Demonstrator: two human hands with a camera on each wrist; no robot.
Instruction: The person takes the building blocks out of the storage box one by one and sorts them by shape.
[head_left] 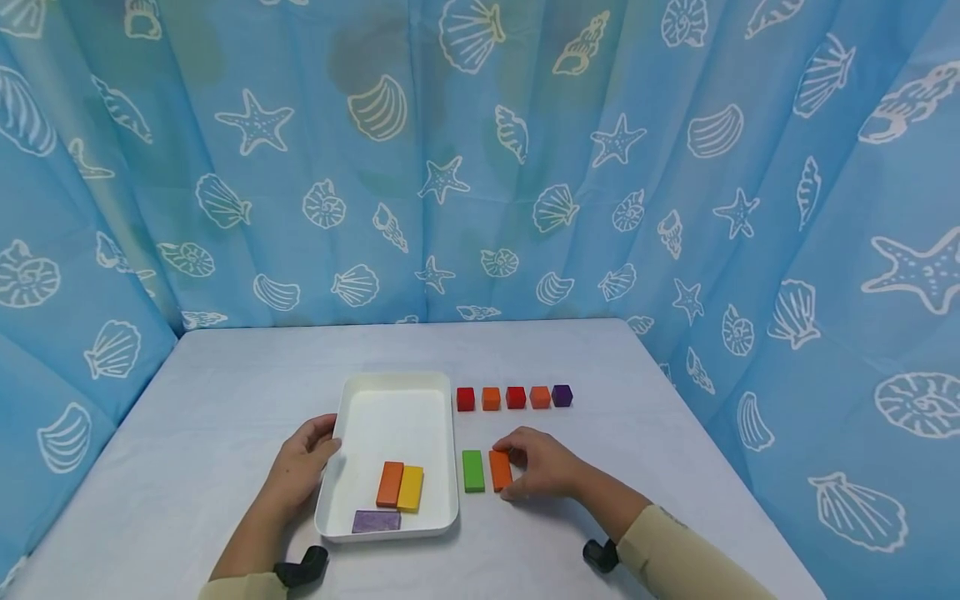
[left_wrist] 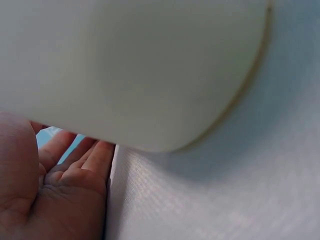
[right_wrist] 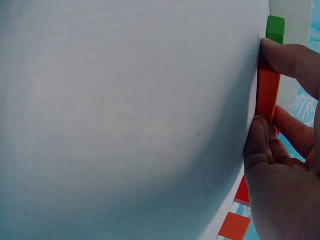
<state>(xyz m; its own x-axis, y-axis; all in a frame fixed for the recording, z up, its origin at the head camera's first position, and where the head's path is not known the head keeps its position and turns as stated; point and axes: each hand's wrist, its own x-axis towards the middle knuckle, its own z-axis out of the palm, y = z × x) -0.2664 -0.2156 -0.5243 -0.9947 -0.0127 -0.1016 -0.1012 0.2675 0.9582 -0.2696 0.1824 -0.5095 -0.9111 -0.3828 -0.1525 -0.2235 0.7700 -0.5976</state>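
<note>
My right hand pinches an orange rectangular block end to end, thumb at the near end and fingers at the far end. The right wrist view shows this orange block low against the white cloth. Just left of it lies a green rectangular block. My left hand holds the left side of a white tray, thumb at the rim. In the tray's near part lie an orange block, a yellow block and a purple block.
Behind the right hand stands a row of small cubes, from a red cube at its left end to a dark purple cube at its right. A white cloth covers the table. Blue shell-printed curtains enclose the back and sides.
</note>
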